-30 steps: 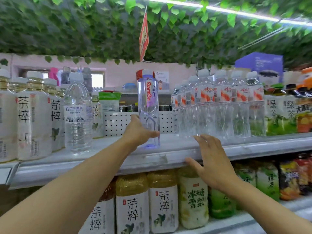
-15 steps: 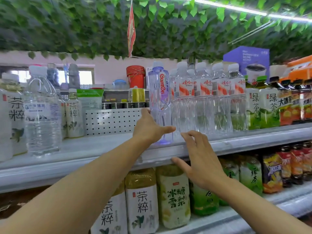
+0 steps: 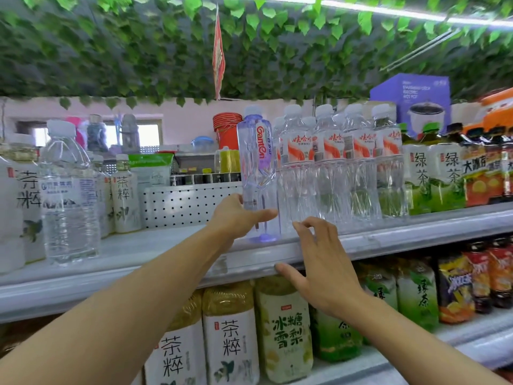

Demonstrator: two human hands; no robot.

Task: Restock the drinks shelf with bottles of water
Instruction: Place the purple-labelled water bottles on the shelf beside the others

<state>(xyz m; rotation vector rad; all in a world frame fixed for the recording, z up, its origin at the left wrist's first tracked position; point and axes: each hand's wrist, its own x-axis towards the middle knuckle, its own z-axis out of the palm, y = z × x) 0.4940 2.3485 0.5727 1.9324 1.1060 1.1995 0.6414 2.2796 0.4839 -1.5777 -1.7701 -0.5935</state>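
A tall clear Ganten water bottle [image 3: 256, 168] with a pale cap stands upright on the upper shelf [image 3: 166, 245], touching the left end of a row of red-labelled water bottles [image 3: 333, 165]. My left hand [image 3: 238, 215] grips the Ganten bottle's lower half. My right hand [image 3: 319, 262] hovers at the shelf's front edge just right of the bottle, fingers loosely bent, thumb against the shelf's front lip, holding nothing. A large water bottle [image 3: 68, 195] stands alone further left on the same shelf.
White tea bottles [image 3: 27, 195] crowd the shelf's left end; green tea bottles [image 3: 433, 176] and orange drinks fill the right. A perforated white divider [image 3: 188, 204] backs the bare stretch of shelf. Tea and pear drinks [image 3: 283, 329] line the shelf below. Leafy vines hang overhead.
My left hand has slid the Ganten bottle rightward along the shelf until it meets the red-labelled row. My right hand stayed at the shelf edge beside it.
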